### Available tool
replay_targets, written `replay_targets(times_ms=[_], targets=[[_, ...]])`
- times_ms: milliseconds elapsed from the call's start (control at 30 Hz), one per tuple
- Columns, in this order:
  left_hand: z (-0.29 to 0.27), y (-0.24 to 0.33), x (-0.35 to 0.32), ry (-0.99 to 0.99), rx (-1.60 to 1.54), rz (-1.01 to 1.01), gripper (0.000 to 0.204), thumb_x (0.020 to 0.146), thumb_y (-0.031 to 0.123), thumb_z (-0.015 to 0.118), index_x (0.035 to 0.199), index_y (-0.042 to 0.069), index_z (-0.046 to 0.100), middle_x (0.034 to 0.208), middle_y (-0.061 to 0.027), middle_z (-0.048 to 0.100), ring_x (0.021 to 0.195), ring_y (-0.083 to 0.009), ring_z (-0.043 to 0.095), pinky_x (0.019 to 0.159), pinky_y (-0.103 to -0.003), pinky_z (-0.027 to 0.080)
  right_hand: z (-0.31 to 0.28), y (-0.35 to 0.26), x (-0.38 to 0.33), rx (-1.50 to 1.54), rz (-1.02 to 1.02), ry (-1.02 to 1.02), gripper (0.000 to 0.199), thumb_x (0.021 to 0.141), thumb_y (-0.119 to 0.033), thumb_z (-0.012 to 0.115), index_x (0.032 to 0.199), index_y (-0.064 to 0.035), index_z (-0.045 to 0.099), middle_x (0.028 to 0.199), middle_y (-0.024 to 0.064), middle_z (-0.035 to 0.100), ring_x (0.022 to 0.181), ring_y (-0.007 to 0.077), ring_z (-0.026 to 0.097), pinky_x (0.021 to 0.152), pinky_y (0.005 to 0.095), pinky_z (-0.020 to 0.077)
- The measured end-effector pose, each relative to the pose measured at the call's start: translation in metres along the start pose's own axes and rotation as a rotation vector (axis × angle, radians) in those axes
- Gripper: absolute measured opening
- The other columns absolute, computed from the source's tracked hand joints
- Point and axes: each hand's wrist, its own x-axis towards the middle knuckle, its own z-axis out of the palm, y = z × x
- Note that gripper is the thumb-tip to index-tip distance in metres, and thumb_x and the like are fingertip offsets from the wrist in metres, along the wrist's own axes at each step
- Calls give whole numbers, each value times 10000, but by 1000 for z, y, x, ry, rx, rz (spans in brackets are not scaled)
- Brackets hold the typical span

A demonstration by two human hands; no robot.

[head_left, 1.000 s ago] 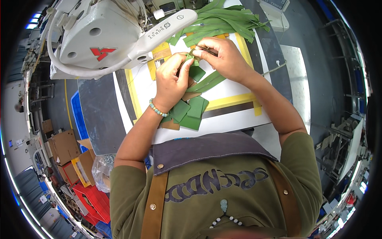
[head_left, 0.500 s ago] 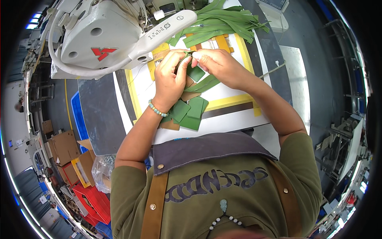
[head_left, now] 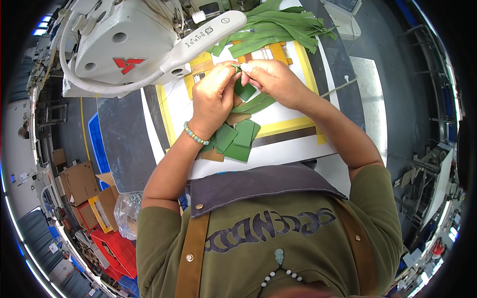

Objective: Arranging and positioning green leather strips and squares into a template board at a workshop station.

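My left hand (head_left: pixel 213 92) and my right hand (head_left: pixel 276 82) meet over the white work board, fingertips almost touching. Both are closed in a pinch on a green strip, of which a small folded end shows between them. A longer green length (head_left: pixel 254 103) curves out from beside my left hand to the right; whether it is the same strip is hidden by the fingers. Below my left wrist lie several flat green squares (head_left: pixel 243 133), overlapping, with brown pieces (head_left: pixel 213 155) among them. Another green piece (head_left: pixel 244 91) shows under my right hand.
A white sewing machine (head_left: pixel 119 44) with a long pale arm (head_left: pixel 203 39) stands close at the upper left. Green strips (head_left: pixel 283 30) lie heaped behind my hands. Yellow tape (head_left: pixel 293 125) borders the white board. A blue bin (head_left: pixel 98 149) and cardboard boxes (head_left: pixel 79 184) are at left.
My left hand has rolled slightly, its fingers now curled closer around the strip's end. My right hand has barely shifted. The green squares lie as before.
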Motion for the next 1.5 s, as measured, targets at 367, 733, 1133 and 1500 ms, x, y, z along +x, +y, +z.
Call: replay_targets(times_ms=[367, 733, 1133, 1500], targets=[[-5, 2, -1, 0, -87, -134, 84, 907, -7, 696, 988, -19, 716, 843, -110, 742, 635, -124, 612, 606, -257, 488, 2, 0, 1, 70, -4, 0, 384, 1056, -290, 503, 807, -27, 631, 684, 12, 527, 644, 114, 452, 621, 299, 381], [-3, -4, -8, -38, -234, -313, 93, 989, 74, 657, 986, -10, 697, 804, -10, 666, 721, -64, 538, 668, -233, 452, -18, -18, 4, 390, 149, -127, 314, 1048, -300, 570, 841, -65, 583, 698, -72, 409, 600, 36, 339, 548, 217, 276], [5, -9, -8, -7, -349, -253, 102, 988, 91, 641, 1007, 7, 695, 799, -48, 694, 675, -88, 600, 634, -260, 489, 0, -7, 5, -473, -557, 296, 272, 862, -222, 781, 976, 1, 675, 900, 105, 678, 728, 291, 652, 661, 348, 528], [-6, 13, -5, -94, -357, -375, 157, 1023, 93, 613, 897, 19, 672, 615, 27, 580, 521, -36, 501, 487, -221, 369, -1, 2, 11, -150, -239, 274, 183, 999, -150, 608, 914, 12, 620, 669, 67, 552, 594, 120, 484, 564, 323, 405]])
